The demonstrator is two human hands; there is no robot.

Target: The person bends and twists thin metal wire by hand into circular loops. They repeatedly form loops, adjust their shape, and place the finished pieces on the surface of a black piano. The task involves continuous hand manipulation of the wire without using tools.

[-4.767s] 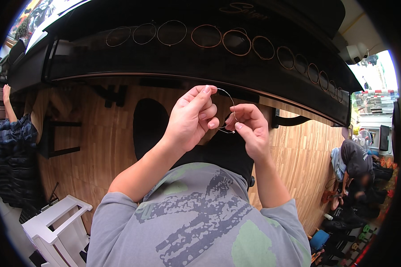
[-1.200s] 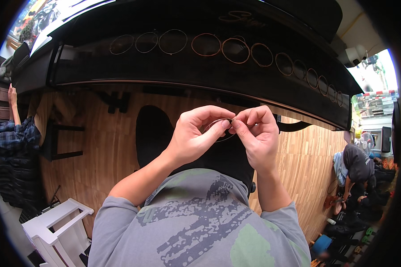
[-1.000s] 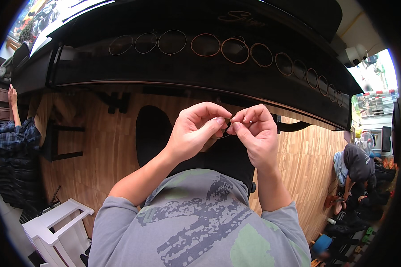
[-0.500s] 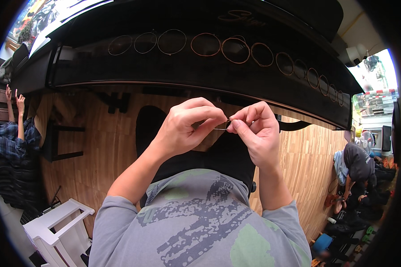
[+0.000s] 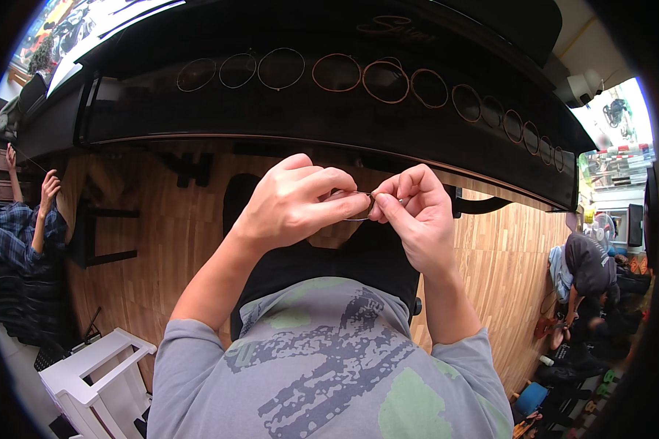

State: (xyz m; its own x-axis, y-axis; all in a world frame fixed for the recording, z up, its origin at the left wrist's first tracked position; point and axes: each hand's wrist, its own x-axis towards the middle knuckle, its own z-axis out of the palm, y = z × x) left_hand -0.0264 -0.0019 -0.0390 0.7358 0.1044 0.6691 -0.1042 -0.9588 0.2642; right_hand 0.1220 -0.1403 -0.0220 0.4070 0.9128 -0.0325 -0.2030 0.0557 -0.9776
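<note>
My left hand (image 5: pixel 293 201) and my right hand (image 5: pixel 417 216) meet in front of my chest, both with fingers pinched. Between them runs a thin wire string (image 5: pixel 357 219), bent in a small loop below my left fingertips. Its ends are mostly hidden in my fingers. The right thumb and forefinger press together on it, touching the left fingertips. Beyond my hands, a row of coiled strings lies on the glossy black piano (image 5: pixel 161 117). The left coils are silvery, such as this silver coil (image 5: pixel 280 91); those farther right look copper-coloured, like this copper coil (image 5: pixel 337 91).
The piano's front edge (image 5: pixel 271 136) curves across just past my hands. At the far left a person in a plaid shirt (image 5: pixel 15 234) raises both hands. A white wooden frame (image 5: pixel 99 388) stands lower left. Another person in dark clothes (image 5: pixel 589 263) bends over at the right.
My left hand has rolled over, its fingers now folding across the wire, and sits slightly closer to the right. The right hand has barely moved. The person at left has lowered one hand.
</note>
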